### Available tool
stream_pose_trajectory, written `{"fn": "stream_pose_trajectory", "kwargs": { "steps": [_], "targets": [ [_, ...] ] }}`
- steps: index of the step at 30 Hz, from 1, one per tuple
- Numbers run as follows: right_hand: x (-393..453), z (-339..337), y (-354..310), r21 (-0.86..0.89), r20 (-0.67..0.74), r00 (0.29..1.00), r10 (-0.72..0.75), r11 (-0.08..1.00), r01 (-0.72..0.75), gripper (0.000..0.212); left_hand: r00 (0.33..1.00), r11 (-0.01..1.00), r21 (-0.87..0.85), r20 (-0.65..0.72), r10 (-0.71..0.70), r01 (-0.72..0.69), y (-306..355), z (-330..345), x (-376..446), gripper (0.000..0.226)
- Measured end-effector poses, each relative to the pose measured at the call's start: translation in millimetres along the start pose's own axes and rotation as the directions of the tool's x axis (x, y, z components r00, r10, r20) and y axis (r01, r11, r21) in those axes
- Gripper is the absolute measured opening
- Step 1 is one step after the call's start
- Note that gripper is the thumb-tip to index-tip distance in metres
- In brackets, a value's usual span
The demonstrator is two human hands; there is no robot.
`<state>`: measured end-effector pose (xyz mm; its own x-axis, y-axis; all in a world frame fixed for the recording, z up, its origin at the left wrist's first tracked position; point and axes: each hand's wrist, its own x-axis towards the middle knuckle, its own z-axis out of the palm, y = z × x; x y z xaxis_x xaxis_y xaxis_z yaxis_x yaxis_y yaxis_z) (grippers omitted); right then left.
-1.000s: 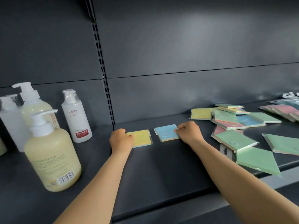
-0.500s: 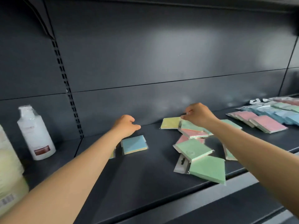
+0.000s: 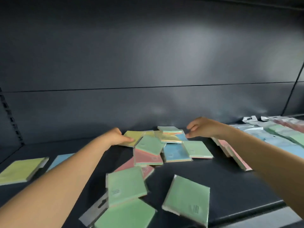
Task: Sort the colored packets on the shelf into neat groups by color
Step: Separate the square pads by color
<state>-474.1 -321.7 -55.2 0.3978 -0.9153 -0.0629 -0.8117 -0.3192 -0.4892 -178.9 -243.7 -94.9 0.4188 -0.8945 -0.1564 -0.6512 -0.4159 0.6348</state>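
At your 12 o'clock lie mixed packets: yellow packet [image 3: 132, 136], pink packet [image 3: 146, 158], blue packet [image 3: 175, 153], green packet [image 3: 187, 197]. The shelf [image 3: 189, 171] is plain dark grey.

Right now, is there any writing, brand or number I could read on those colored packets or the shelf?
None can be read.
Green packet, front right: a small printed mark near its lower corner, too blurred to read.
Green packet in the middle: a similar mark, also blurred.
Shelf: no sign or label visible.
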Motion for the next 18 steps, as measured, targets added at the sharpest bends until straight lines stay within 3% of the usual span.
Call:
{"fn": "stream_pose_trajectory", "kwargs": {
  "steps": [2, 5, 8, 11, 12, 15, 18],
  "targets": [
    [4, -4, 10, -0.058, 0.130, 0.991, -0.002, 0.998, 0.010, 0.060, 0.999, 0.999, -0.016, -0.019, -0.030, 0.030, -1, 4, 7, 0.083],
    [12, -8, 21, -0.109, 0.220, 0.975, -0.011, 0.993, 0.036, 0.071, 0.995, 0.996, -0.021, -0.041, -0.090, 0.089, -1, 7, 9, 0.086],
    [16, -9, 26, -0.066, 0.265, 0.963, -0.046, 0.996, 0.066, 0.070, 0.989, 0.990, -0.001, -0.043, -0.138, 0.138, 1, 7, 6, 0.068],
    [21, -9, 30, -0.050, 0.297, 0.953, -0.063, 0.995, 0.082, 0.071, 0.985, 0.984, -0.052, -0.019, -0.171, 0.170, -7, 8, 15, 0.096],
    [23, -9, 31, -0.046, 0.300, 0.951, -0.071, 0.995, 0.089, 0.071, 0.984, 0.981, -0.088, -0.024, -0.175, 0.172, -9, 7, 17, 0.095],
    [23, -11, 33, -0.029, 0.309, 0.946, -0.099, 0.993, 0.114, 0.069, 0.981, 0.940, -0.294, -0.033, -0.192, 0.174, -2, 4, 10, 0.046],
    [22, -13, 35, -0.042, 0.346, 0.934, -0.088, 0.993, 0.110, 0.066, 0.988, 0.858, -0.496, 0.009, -0.153, 0.138, 1, 2, 8, 0.029]
  ]
}}
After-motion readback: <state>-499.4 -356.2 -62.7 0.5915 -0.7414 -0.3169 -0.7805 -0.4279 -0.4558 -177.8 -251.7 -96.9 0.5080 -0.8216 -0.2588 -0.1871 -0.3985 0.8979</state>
